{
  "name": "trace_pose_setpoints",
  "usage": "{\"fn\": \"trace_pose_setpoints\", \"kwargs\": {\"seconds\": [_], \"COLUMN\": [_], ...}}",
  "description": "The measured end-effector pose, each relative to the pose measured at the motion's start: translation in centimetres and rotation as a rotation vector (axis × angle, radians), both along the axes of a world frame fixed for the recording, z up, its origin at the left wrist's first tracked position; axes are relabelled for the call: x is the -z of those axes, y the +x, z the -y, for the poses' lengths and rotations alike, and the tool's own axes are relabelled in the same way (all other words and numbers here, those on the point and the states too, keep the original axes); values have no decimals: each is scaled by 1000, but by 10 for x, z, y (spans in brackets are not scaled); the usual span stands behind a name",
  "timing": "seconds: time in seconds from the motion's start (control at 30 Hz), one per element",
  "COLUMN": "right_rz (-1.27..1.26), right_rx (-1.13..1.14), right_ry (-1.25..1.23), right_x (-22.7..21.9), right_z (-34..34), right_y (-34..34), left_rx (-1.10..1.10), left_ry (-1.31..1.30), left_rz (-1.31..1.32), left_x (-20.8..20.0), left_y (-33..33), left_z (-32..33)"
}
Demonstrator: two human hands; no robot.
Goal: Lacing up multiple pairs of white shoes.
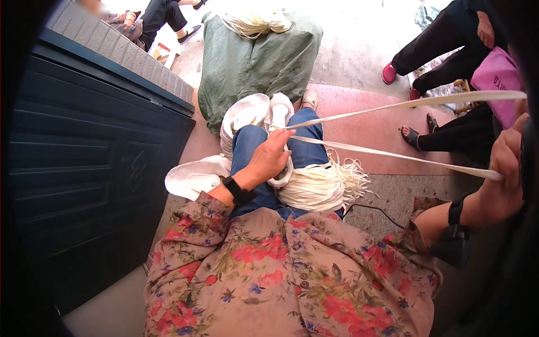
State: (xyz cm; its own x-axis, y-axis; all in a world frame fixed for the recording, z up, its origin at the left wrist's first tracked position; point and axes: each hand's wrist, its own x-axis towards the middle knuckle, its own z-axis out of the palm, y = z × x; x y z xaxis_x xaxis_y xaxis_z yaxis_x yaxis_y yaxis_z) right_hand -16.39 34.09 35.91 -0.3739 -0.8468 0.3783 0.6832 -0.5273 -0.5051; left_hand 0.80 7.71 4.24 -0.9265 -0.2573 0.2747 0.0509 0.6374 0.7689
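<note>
Right hand (508, 160): partly lost in dark rim; fingers curled around lace (471, 96).
Left hand (269, 157): covers part of shoe (279, 109); fingertip grip cannot be told.
Lace: flat, pale; two taut strands between hands.
Shoe: white, between denim knees (250, 140).
Bundle (311, 188): cream, stringy.

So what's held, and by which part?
Right hand: white lace, by its two strands, away from the shoe. Left hand: over the shoe; grip unclear.

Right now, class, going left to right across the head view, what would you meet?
Dark panelled door, white cloth-like piece, left hand, bundle of cream strands, black sandals, right hand.
</note>
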Motion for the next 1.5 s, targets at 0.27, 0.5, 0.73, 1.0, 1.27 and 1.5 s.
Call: {"fn": "trace_pose_setpoints", "kwargs": {"seconds": [0.27, 0.5, 0.73, 1.0, 1.27, 1.5], "right_rz": [-301, -187, 57, 528, -430, -1028], "right_rx": [245, 298, 1157, 962, 467, 342], "right_ry": [33, 39, 355, 480, 1208, 1185], "right_x": [7, 10, 101, 308, 332, 359], "right_z": [-12, -7, -81, -147, 53, 141], "right_y": [-2, -5, -88, -107, 20, 76], "left_rx": [-48, 379, -101, -366, -870, -1055], "left_ry": [207, -92, 804, 1569, 1240, -22], "left_rz": [295, 119, 311, -349, -370, 54], "left_x": [-22, -36, -68, -80, -110, -140], "left_y": [-10, -24, 60, 179, 224, 171], "left_z": [35, -7, 97, 250, 315, 299]}}
